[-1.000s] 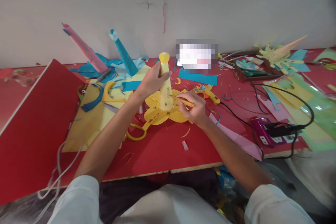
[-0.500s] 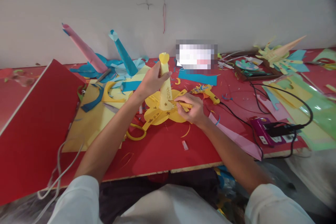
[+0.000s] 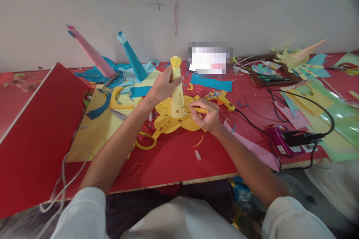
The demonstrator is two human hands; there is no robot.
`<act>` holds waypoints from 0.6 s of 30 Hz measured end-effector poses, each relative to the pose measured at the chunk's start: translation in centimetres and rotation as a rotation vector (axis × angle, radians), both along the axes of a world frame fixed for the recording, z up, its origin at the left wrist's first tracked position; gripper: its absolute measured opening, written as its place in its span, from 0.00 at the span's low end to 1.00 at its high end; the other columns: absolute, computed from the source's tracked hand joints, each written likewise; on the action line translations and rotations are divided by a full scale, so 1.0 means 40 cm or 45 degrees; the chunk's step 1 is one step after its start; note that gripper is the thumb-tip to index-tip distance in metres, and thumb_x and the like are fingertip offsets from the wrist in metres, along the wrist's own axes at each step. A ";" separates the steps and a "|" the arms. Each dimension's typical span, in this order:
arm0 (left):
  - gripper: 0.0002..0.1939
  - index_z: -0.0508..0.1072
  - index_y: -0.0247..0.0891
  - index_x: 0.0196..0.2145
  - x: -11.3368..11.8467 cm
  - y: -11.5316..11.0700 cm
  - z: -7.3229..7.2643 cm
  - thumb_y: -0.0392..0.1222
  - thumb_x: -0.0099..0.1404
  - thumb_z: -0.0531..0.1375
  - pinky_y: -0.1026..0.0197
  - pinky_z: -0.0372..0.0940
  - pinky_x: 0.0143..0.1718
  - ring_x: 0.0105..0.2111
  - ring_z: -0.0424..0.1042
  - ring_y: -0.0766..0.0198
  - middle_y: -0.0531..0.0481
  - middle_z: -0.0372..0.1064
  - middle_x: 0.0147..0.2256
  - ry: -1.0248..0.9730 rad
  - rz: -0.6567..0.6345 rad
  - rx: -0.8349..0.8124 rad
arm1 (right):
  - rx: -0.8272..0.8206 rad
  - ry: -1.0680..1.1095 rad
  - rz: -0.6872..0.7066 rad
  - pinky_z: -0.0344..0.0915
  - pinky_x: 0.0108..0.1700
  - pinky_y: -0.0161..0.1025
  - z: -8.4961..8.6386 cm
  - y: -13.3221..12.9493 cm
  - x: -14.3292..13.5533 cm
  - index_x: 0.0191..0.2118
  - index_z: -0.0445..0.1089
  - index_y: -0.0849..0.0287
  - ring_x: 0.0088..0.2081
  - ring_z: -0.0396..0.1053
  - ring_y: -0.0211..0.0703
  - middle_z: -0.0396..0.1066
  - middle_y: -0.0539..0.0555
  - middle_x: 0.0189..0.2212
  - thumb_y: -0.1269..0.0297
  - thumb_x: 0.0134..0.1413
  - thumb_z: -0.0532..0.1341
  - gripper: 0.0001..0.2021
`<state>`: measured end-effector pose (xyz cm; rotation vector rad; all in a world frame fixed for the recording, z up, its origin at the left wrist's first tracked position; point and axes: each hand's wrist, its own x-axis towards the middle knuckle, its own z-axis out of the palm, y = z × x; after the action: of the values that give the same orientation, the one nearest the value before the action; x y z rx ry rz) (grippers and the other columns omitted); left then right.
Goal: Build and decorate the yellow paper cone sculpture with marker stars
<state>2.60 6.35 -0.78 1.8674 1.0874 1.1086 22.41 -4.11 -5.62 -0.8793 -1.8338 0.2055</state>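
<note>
A yellow paper cone (image 3: 177, 93) stands upright on a yellow petal-shaped paper base (image 3: 167, 126); a small yellow heart (image 3: 176, 62) tops it. Brown stars and handwritten characters mark the cone and petals. My left hand (image 3: 165, 84) is closed around the cone's upper part, its thumb across the front. In my right hand (image 3: 206, 115) is a yellow pen (image 3: 200, 110), its tip at the lower right side of the cone beside the writing. Under the base's left edge, the yellow handle of what look like scissors (image 3: 146, 141) sticks out.
A yellow glue gun (image 3: 224, 100) with a black cord lies right of the base. Farther right is a purple power strip (image 3: 282, 140). Pink (image 3: 94, 54) and blue (image 3: 133, 58) paper cones stand behind at left. A red board (image 3: 47, 130) leans at left; an eraser (image 3: 198, 155) lies in front.
My right hand and the pen have shifted slightly to the right along the cone's writing. My left hand keeps its hold on the cone.
</note>
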 end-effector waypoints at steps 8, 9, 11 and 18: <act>0.12 0.67 0.41 0.40 0.000 -0.001 0.001 0.42 0.65 0.67 0.56 0.68 0.33 0.32 0.71 0.60 0.53 0.62 0.27 -0.020 0.013 -0.008 | 0.044 -0.046 0.029 0.70 0.32 0.38 -0.008 0.001 -0.005 0.36 0.73 0.54 0.29 0.73 0.40 0.76 0.50 0.28 0.67 0.59 0.60 0.04; 0.12 0.67 0.41 0.40 0.000 -0.001 0.001 0.41 0.65 0.67 0.56 0.68 0.33 0.32 0.71 0.60 0.53 0.61 0.26 -0.027 0.023 -0.006 | 0.047 -0.047 0.031 0.70 0.33 0.38 -0.008 0.000 -0.005 0.37 0.73 0.54 0.29 0.74 0.41 0.77 0.50 0.29 0.67 0.59 0.60 0.04; 0.11 0.67 0.41 0.39 0.001 0.000 0.000 0.40 0.65 0.67 0.56 0.68 0.34 0.32 0.71 0.60 0.53 0.61 0.26 -0.043 0.029 -0.009 | 0.045 -0.047 0.042 0.71 0.34 0.38 -0.009 0.000 -0.005 0.38 0.73 0.54 0.30 0.74 0.41 0.77 0.50 0.30 0.68 0.59 0.61 0.04; 0.13 0.68 0.40 0.37 0.003 -0.002 0.003 0.44 0.63 0.69 0.59 0.67 0.33 0.34 0.72 0.60 0.51 0.64 0.30 -0.002 0.010 0.016 | 0.133 -0.065 -0.034 0.68 0.30 0.39 -0.007 -0.001 -0.005 0.35 0.72 0.54 0.27 0.72 0.41 0.74 0.50 0.26 0.67 0.59 0.60 0.03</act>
<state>2.71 6.28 -0.67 1.8730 1.0899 1.1237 22.21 -4.16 -5.88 -0.8423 -1.8617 0.0696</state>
